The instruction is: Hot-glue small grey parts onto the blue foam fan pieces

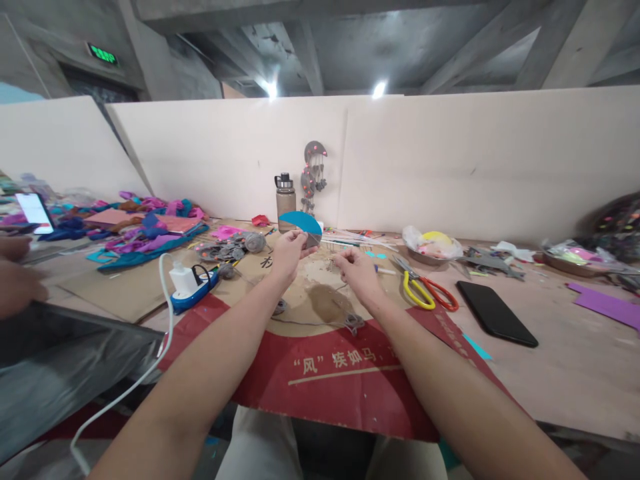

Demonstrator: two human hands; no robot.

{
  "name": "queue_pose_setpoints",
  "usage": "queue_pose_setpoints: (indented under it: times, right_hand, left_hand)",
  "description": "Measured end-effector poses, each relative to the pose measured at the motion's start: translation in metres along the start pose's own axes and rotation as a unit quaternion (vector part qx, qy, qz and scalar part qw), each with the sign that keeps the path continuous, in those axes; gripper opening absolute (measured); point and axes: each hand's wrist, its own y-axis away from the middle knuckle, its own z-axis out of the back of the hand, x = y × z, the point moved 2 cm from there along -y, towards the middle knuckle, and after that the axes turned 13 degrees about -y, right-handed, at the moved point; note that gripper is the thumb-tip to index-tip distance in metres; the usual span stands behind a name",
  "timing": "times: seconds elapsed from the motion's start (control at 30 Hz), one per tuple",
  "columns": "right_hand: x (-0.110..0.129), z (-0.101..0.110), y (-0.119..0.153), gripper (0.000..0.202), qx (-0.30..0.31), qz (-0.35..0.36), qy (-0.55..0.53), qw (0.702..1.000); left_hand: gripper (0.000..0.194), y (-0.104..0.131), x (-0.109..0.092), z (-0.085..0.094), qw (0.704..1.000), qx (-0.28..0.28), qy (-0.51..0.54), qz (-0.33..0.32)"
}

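Note:
My left hand (293,252) grips a flat crescent-like piece (304,221), bright blue on top with a grey part below, held up over the cardboard sheet (295,317). To its right, my right hand (354,267) is closed in a pinch; what is between its fingertips is too small to make out. Grey yarn (310,324) runs across the cardboard below both hands to a small tangle (354,323). Red-and-yellow-handled scissors (423,287) lie just right of my right hand.
A bottle (286,200) stands at the back beside a hanging grey ornament (315,177) on the white partition. At right lie a black phone (496,313) and a bagged bowl (431,245). On the left are a power strip (195,292), fabric scraps (150,230) and another person's hand (20,273).

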Motion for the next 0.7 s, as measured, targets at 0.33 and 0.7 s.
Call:
queue_pose_setpoints:
  times: [0.33, 0.7]
  right_hand:
    - [0.002, 0.013, -0.006, 0.015, 0.084, 0.058, 0.254, 0.962]
    - [0.013, 0.074, -0.028, 0.018, -0.095, 0.031, 0.383, 0.918]
  left_hand:
    - [0.005, -0.019, 0.0, 0.026, 0.994, -0.071, 0.085, 0.012]
    - [0.007, -0.015, 0.0, 0.022, 0.994, -0.046, 0.093, 0.013]
